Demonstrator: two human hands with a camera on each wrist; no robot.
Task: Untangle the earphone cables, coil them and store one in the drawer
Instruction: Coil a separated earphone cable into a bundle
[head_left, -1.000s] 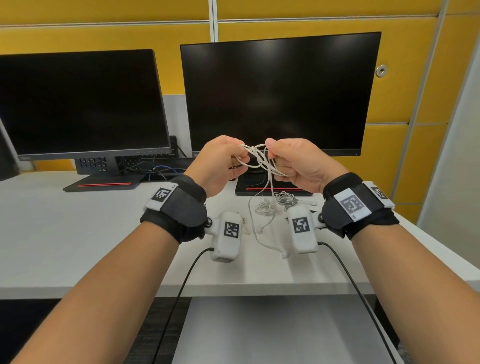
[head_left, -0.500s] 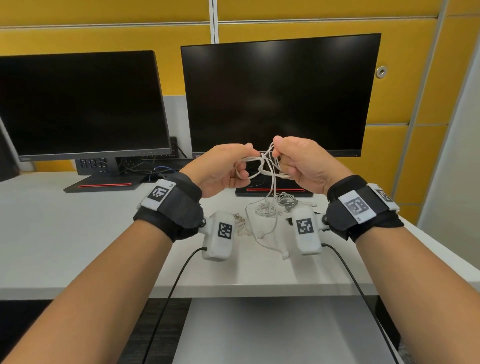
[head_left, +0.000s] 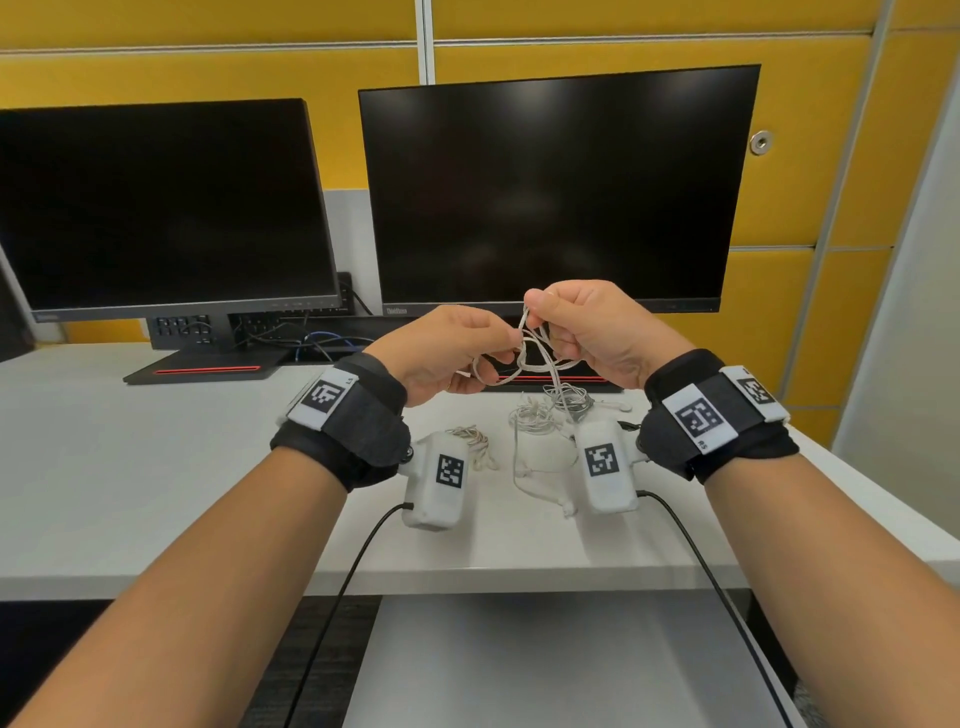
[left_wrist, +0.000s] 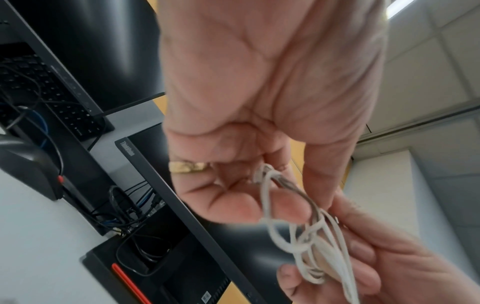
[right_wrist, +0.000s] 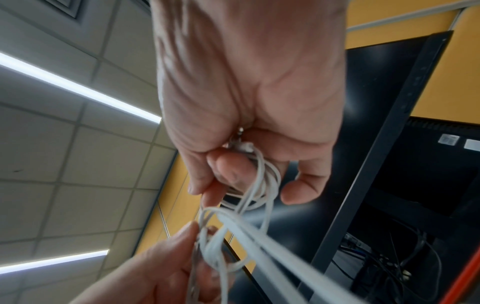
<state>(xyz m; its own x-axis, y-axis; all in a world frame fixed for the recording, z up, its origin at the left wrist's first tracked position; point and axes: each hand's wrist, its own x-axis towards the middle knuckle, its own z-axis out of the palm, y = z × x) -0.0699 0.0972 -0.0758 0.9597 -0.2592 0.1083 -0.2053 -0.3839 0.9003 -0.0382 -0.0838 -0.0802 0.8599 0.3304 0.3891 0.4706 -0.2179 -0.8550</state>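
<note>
White earphone cable (head_left: 535, 353) hangs knotted in the air between both hands, above the pale worktop (head_left: 156, 467) and before two dark monitors (head_left: 550, 192). Left hand (head_left: 447, 353) pinches one loop between thumb and fingers; right hand (head_left: 597, 332), fingers curled, clamps the other strands and the plug. More tangled cables (head_left: 545, 410) lie on the worktop below them.

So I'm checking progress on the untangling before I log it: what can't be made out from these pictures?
- The knot in the white earphone cable: head view too small, both wrist views blurred, fingers of the left hand and right hand cover part.
- How many earphones lie in the pile on the desk: the right wrist camera hides part.
- The drawer: not in any view.
</note>
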